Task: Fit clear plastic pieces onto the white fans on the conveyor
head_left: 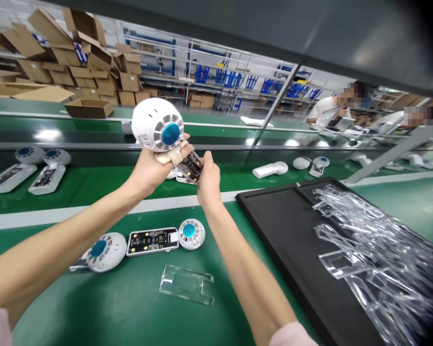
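Note:
A white device with a round head and blue centre [158, 126] is held up over the green belt. My left hand [153, 168] is closed around its neck, just under the head. My right hand [209, 180] grips the far end of its body, where a dark circuit board [190, 166] shows. Below my hands, an open device with an exposed board [153, 241] lies on the green table. Another round white head [108, 252] sits beside it, partly behind my left forearm. A clear plastic frame [186, 284] lies nearer to me.
On the right, a black tray [274, 216] holds a heap of clear plastic frames [375, 250]. More white devices [48, 178] rest on the green belt [90, 168] beyond. Cardboard boxes are stacked at the back left. A person [323, 113] stands at the back right.

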Tool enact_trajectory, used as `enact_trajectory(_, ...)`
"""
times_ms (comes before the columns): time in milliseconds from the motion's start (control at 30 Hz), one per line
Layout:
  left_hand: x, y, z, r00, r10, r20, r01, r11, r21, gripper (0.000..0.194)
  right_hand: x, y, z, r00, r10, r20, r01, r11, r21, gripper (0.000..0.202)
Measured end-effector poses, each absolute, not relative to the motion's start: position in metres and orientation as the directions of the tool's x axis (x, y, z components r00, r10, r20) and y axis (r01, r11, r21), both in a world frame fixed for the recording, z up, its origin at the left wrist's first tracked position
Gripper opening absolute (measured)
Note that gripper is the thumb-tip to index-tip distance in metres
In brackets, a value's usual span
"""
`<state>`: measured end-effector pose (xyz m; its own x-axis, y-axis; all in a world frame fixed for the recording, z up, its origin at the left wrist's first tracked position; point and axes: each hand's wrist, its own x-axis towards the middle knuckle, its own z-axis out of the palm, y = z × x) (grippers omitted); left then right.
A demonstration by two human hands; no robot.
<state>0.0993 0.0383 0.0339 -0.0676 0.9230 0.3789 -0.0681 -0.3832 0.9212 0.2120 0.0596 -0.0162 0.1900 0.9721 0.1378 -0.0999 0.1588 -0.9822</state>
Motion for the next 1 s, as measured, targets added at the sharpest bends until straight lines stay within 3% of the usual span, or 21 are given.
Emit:
enact_trajectory(67,0.103,0.026,0.038,-0.086,0.879,0.468,-0.064,-0.474,0.878,0.037,0.205,0.064,-0.014,0.251,0.956,0.151,-0.125,0.187,-0.974,0.051)
enact_trajectory(167,0.099,0.017,0.040,-0.098,0.872,0.480,-0.064,-0.487,0.871,0.032,0.198,0.061,-0.009,0.294,0.924,0.245,-0.025,0.264,-0.964,0.052)
enact_trajectory(300,0.054,0.042,0.030,-0.080,0.977,0.199,-0.068,-0.204,0.977,0.044,0.210,0.029,-0.003,-0.009,0.941,0.339,0.301,0.326,-0.896,0.045)
enact_trajectory(367,0.011,0.068,0.016,-0.134,0.991,0.006,0.018,-0.004,1.000,0.048,0.227,-0.005,-0.009,-0.246,0.906,0.344,0.500,0.422,-0.756,0.033)
enact_trajectory(433,-0.038,0.091,-0.003,-0.237,0.966,-0.104,0.218,0.157,0.963,0.051,0.244,-0.047,-0.028,-0.490,0.840,0.234,0.644,0.529,-0.552,0.033)
enact_trajectory(500,-0.079,0.104,-0.019,-0.282,0.928,-0.244,0.422,0.348,0.837,0.051,0.260,-0.084,-0.060,-0.638,0.756,0.145,0.703,0.649,-0.292,0.055)
enact_trajectory(567,-0.102,0.106,-0.029,-0.375,0.895,-0.244,0.554,0.427,0.715,0.052,0.275,-0.109,-0.092,-0.688,0.719,0.102,0.713,0.695,-0.093,0.072)
enact_trajectory(667,-0.096,0.101,-0.030,-0.478,0.878,0.023,0.676,0.352,0.647,0.059,0.297,-0.120,-0.116,-0.653,0.756,0.050,0.757,0.653,0.015,0.065)
enact_trajectory(700,-0.085,0.101,-0.029,-0.475,0.879,0.046,0.676,0.332,0.657,0.060,0.306,-0.119,-0.116,-0.613,0.789,0.046,0.790,0.612,0.029,0.061)
enact_trajectory(733,-0.071,0.103,-0.029,-0.457,0.889,0.011,0.651,0.326,0.686,0.059,0.315,-0.116,-0.114,-0.555,0.830,0.053,0.832,0.553,0.049,0.058)
enact_trajectory(833,-0.027,0.118,-0.039,-0.314,0.900,-0.301,0.459,0.422,0.782,0.056,0.341,-0.101,-0.099,-0.306,0.950,0.064,0.944,0.295,0.145,0.048)
enact_trajectory(900,-0.003,0.131,-0.052,-0.255,0.889,-0.382,0.371,0.454,0.810,0.051,0.354,-0.090,-0.089,-0.204,0.978,0.030,0.962,0.195,0.193,0.045)
enact_trajectory(1000,0.015,0.146,-0.065,-0.239,0.909,-0.341,0.254,0.397,0.882,0.043,0.369,-0.078,-0.075,-0.341,0.940,0.036,0.923,0.327,0.201,0.048)
